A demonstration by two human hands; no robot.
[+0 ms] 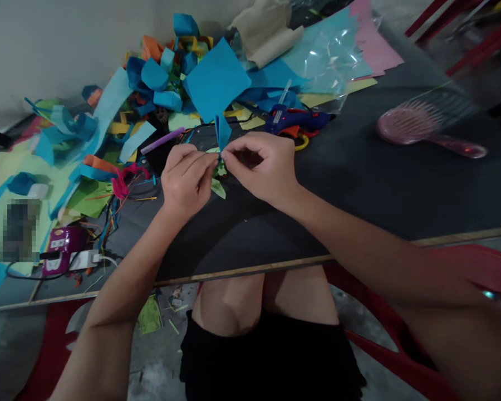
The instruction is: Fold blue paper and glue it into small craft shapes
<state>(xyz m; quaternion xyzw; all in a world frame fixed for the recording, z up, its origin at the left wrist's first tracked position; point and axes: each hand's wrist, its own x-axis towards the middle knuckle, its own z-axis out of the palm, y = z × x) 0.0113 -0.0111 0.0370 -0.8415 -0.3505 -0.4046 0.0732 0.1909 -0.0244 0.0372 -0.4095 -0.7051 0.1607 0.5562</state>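
Note:
My left hand [187, 179] and my right hand [265, 166] meet over the dark table, fingertips almost touching. Both are closed in a pinch at the lower end of a piece of blue folded paper [222, 133], which stands upright between them. Just below the fingertips, green leaf-shaped paper [218, 188] shows; whether it is joined to the blue piece is hidden by my fingers. Behind the hands lies a flat blue paper square [217, 81]. A blue glue gun [292, 120] rests just beyond my right hand, and a purple stick [162, 140] is beside my left.
Blue and orange paper loops [154, 75] are heaped at the back. A pink hairbrush [417, 125] lies at right, a clear plastic bag [329, 61] behind. At left are a purple power socket [62, 250] with cables and pink fuzzy wire [123, 181]. The table's front edge [242, 270] crosses above my knees.

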